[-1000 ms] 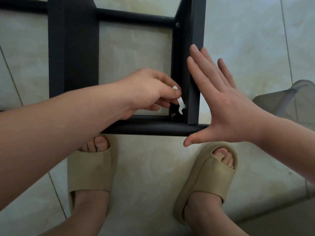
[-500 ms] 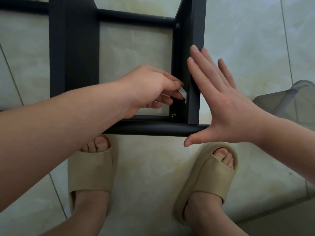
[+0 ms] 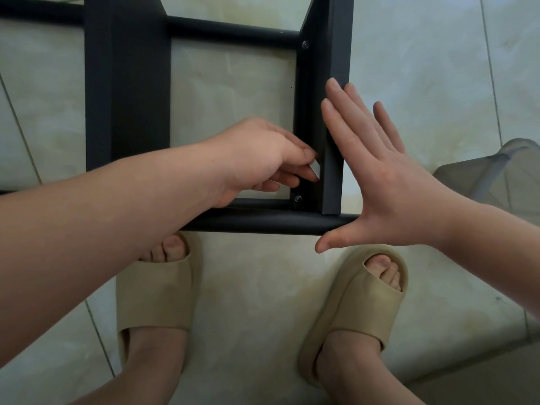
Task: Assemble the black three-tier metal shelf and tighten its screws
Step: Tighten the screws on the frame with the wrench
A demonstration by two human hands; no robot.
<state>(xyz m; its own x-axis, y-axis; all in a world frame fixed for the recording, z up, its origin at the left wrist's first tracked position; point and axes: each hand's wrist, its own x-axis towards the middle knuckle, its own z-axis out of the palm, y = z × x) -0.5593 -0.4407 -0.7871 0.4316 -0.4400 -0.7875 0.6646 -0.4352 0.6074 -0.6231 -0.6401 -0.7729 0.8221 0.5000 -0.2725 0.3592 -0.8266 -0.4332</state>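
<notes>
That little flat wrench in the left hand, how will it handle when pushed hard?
The wrench looks thin and flat, so probably light yet stiff. The left hand only pinches it at the fingertips, so it may slip or twist. Dropped on the tile floor, it likely lies flat, not rolling.

I can read no writing here. The black shelf frame carries no letters or numbers that I can make out, and the flat wrench pinched in my left hand shows none on its visible part.
</notes>
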